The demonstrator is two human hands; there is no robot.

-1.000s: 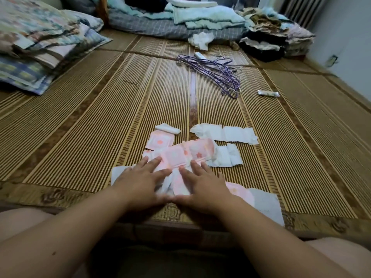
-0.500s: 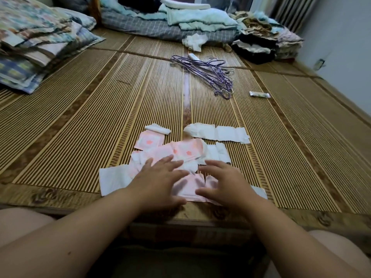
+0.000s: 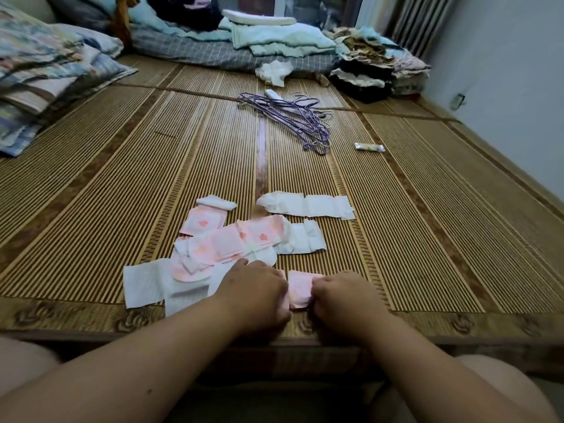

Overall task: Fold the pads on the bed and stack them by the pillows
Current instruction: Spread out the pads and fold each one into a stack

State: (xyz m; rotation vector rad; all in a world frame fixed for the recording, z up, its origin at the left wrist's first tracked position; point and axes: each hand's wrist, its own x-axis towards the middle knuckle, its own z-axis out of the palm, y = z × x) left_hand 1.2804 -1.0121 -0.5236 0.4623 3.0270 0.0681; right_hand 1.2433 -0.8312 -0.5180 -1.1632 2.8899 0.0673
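Observation:
Several pink and white pads lie spread on the bamboo mat near the bed's front edge. A small pink folded pad [image 3: 299,289] sits between my two hands, pinched from both sides. My left hand [image 3: 254,293] grips its left edge and my right hand [image 3: 343,296] grips its right edge, fingers curled. A long pink pad [image 3: 241,239] lies just beyond, a white unfolded pad [image 3: 308,205] farther back, and a flat white pad [image 3: 143,282] to the left. The pillows [image 3: 45,74] are stacked at the far left.
Purple wire hangers [image 3: 293,120] lie in the middle of the bamboo mat [image 3: 396,209]. A small wrapped packet [image 3: 369,147] sits to their right. Folded blankets [image 3: 274,41] and piled clothes [image 3: 375,68] line the far end. A wall runs along the right.
My hands went from lying flat with spread fingers on the pads to closing on a small pink pad, which is now folded up between them. The camera view shifted slightly.

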